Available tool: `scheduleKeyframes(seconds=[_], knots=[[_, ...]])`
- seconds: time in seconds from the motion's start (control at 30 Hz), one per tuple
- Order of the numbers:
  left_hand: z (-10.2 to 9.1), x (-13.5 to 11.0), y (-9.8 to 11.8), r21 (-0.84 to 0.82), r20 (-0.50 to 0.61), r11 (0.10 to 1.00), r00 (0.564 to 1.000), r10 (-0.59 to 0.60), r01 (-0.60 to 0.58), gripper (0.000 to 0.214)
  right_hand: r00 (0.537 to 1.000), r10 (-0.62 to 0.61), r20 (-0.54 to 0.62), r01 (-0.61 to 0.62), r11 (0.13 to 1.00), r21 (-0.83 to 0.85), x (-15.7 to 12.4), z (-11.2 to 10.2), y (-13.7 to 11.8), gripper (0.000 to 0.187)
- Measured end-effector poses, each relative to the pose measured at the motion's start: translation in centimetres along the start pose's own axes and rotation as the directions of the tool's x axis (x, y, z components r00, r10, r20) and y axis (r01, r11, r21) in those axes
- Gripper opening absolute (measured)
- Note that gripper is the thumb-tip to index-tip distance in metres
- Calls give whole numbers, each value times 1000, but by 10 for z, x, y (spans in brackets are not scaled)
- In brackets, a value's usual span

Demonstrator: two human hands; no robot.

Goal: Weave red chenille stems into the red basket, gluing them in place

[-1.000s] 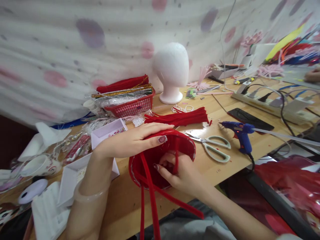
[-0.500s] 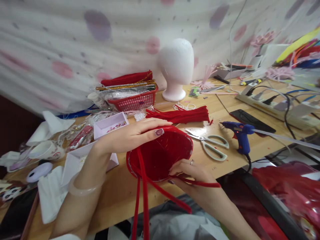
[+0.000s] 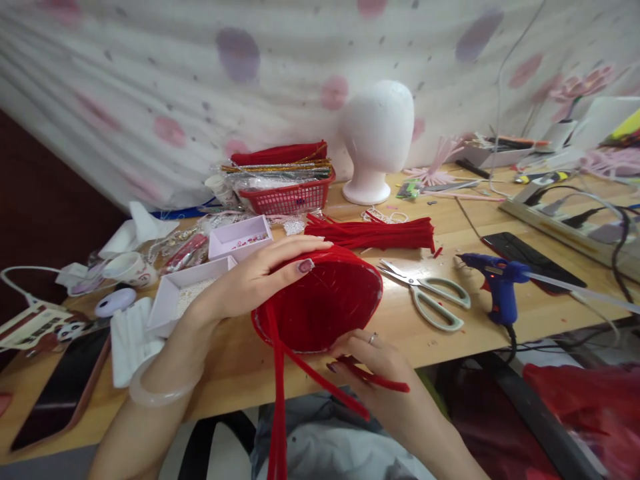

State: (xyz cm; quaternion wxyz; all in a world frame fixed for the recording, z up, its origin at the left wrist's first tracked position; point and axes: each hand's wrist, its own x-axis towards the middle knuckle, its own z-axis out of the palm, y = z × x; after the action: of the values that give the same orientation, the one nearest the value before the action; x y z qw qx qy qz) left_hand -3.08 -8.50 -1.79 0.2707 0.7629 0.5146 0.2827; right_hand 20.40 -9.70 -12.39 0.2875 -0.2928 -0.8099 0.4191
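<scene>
A red bowl-shaped piece (image 3: 323,303), its hollow turned towards me, is held over the front of the table. Thin pale lines run along its rim. My left hand (image 3: 257,280) is closed over its upper left rim, fingers across the outside and thumb at the opening. At the lower right rim, my right hand (image 3: 373,367) pinches the edge, with a red strip passing by its fingers. Long fuzzy red pipe cleaners (image 3: 278,413) hang from the left side of the piece. Behind it lies a bundle of red pipe cleaners (image 3: 375,233).
Scissors (image 3: 430,297) lie right of the piece, before a blue glue gun (image 3: 495,273) and a dark phone (image 3: 533,261). A white foam head (image 3: 377,140) stands behind, beside a red basket (image 3: 290,199). White boxes (image 3: 165,308) of beads and a cup (image 3: 130,270) are leftward.
The view has swung left, so the table's things appear further right. Both hands still hold the red piece, which is tilted slightly differently, and the hanging pipe cleaners have drawn closer together.
</scene>
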Motion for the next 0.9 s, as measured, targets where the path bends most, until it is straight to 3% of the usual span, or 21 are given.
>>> scheduleKeyframes(seconds=[0.37,0.6,0.63,0.7,0.8,0.83,0.9], knots=[[7,-8,-4,-15,-66,999,997,32,-33,40,997,10,78,-10,1000,2,-9,8,-1,18],[7,-9,-5,-11,-101,999,994,29,-31,38,979,-13,203,1,998,59,-20,-20,-7,40],[7,-9,-6,-11,-116,999,993,35,-37,38,985,4,170,-16,998,67,-21,-27,-5,35],[6,-8,-8,-25,-159,998,986,55,-60,35,998,61,-28,-59,997,43,-19,-39,2,24],[5,-8,-16,-61,-227,993,970,87,-103,29,923,75,-377,-143,978,-154,-3,-50,14,48],[4,-7,-19,-70,-237,990,966,102,-122,28,907,54,-418,-168,956,-240,5,-51,17,57],[2,-3,-26,-91,-242,981,960,143,-169,27,916,37,-399,-197,908,-370,21,-51,21,63]])
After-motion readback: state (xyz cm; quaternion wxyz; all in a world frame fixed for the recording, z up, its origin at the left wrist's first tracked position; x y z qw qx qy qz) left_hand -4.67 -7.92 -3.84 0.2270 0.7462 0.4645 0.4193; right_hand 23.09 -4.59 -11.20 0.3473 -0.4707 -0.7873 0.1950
